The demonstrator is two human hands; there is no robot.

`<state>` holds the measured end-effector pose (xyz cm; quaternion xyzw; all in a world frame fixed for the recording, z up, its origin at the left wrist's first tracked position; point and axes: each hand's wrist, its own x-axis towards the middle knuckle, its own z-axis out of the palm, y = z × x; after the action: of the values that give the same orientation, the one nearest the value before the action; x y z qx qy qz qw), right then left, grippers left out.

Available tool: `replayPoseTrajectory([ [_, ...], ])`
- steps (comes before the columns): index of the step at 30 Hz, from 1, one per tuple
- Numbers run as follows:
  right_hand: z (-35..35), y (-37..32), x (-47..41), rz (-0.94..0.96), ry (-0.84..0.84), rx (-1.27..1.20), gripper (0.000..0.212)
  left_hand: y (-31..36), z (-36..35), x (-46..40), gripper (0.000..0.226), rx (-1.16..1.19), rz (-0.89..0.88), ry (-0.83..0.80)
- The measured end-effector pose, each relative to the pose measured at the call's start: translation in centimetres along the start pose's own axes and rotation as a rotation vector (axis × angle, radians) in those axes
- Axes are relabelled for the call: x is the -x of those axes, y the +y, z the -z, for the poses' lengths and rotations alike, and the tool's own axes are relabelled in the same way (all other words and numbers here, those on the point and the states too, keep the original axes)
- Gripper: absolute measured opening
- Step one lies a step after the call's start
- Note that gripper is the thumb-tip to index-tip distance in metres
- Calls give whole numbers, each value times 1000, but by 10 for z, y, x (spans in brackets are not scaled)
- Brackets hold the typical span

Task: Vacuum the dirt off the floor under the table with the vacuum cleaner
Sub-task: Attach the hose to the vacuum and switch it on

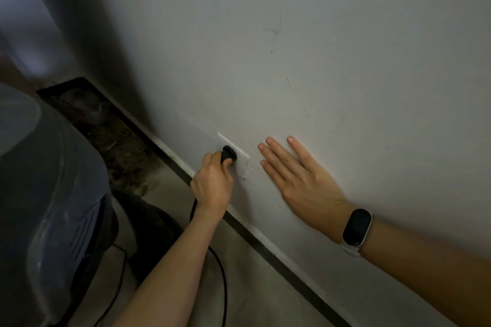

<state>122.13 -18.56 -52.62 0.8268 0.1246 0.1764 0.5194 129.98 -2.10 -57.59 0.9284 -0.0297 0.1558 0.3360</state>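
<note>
- Low on the wall, the left hand (212, 183) pinches the black rigid plastic plug (229, 154) at the white socket plate (240, 164).
- Right hand (297, 178), fingers spread, presses flat on the wall.
- Likely stiff: grip the plug body, not the limp black cord (223, 284).

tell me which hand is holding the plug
The left hand: its fingers curl round the black plug at the wall socket. The right hand lies flat on the wall, holding nothing.

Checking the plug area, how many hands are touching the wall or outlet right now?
2. The left hand grips the black plug at the wall outlet; the right hand rests flat on the wall beside it.
</note>
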Motion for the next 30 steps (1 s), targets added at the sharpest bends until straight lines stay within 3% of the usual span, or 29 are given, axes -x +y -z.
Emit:
replayPoseTrajectory([
  [2, 3, 6, 0, -16, -37, -47, 48, 0, 5, 0, 24, -32, -11, -23],
  [5, 14, 15, -2, 98, -43, -141, 63, 2, 18, -5, 30, -104, 2, -130],
  [8, 24, 19, -1, 146, -40, -242, 65, 12, 38, -4, 43, -110, 130, -244],
  [10, 36, 25, -2, 76, 6, -449, 60, 22, 59, 10, 55, -53, 215, -230],
  [12, 48, 26, -2, -17, 159, -667, 44, 32, 85, 34, 56, -5, 177, -129],
  [16, 79, 15, 4, -186, 322, -1084, 46, 41, 143, 97, 45, 26, -16, 39],
  [21, 126, -6, 5, -205, 508, -1542, 40, 30, 218, 162, 38, -167, -242, 313],
  [27, 220, -20, 5, 38, 655, -1688, 42, -8, 317, 202, 33, -361, -182, 551],
  [30, 269, -26, -8, 114, 805, -1530, 45, -41, 353, 214, 40, -476, 9, 660],
])
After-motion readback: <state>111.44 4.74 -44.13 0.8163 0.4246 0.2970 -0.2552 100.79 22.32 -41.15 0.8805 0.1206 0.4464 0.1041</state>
